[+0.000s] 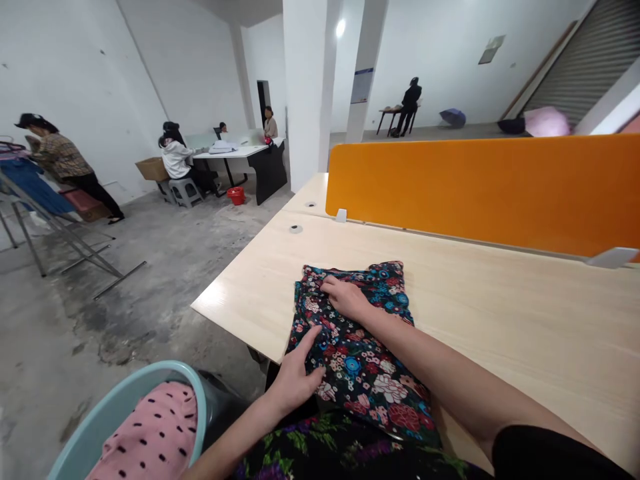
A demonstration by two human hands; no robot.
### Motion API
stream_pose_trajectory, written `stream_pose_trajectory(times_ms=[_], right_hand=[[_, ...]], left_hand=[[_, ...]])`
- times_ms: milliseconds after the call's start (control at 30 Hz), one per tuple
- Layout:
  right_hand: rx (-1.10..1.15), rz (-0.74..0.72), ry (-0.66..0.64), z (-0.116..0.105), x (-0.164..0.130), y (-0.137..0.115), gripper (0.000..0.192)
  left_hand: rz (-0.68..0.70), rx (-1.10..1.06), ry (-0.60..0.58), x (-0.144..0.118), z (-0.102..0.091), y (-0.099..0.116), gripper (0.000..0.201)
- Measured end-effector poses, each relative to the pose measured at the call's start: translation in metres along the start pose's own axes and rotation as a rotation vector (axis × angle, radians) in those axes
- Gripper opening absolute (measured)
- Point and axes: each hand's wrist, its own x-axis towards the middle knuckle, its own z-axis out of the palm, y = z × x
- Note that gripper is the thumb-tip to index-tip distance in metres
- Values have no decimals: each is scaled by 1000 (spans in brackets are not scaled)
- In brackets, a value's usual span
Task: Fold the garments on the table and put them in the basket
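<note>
**Smoothing a folded floral cloth**

Pale wood desk [500, 320], orange divider behind. Folded floral cloth [357, 340] lies at its near edge. Right hand [345, 298] presses flat, fingers spread near the far corner; left hand [295, 377] rests loose-fingered on the near-left edge, gripping nothing. Folding looks mid-way; another fold would need both hands to pinch an edge.

One camera only, worn on my head. It looks forward and down over my arms, close above the near edge of the surface [500, 320], angled slightly left, taking in the orange divider [480, 187] and the room beyond.
</note>
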Motion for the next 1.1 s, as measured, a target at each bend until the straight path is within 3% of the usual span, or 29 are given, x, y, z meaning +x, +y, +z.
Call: stream_pose_trajectory(times_ms=[167,267,433,500,633,767,867,967,1100], right_hand=[[140,66,430,-3,-5,5,24],[182,76,552,-7,13,5,25],[90,135,310,8,36,11,36],[55,139,238,14,33,15,38],[18,51,217,10,11,14,39],[-82,30,28,4,-17,6,48],[-87,89,-90,5,-29,1,52],[-101,147,-94,6,-41,-10,52],[-76,307,-32,6,-67,-30,50]], left_hand=[[56,133,-107,6,-9,9,62],[48,198,-36,11,-14,6,62],[19,355,149,12,-21,-7,60],[67,442,218,9,-23,-9,58],[76,614,339,2,-26,-8,50],[-8,780,308,2,-20,-6,52],[-42,843,224,6,-13,-6,40],[-51,864,175,15,-13,-4,26],[-88,994,188,36,-28,4,24]])
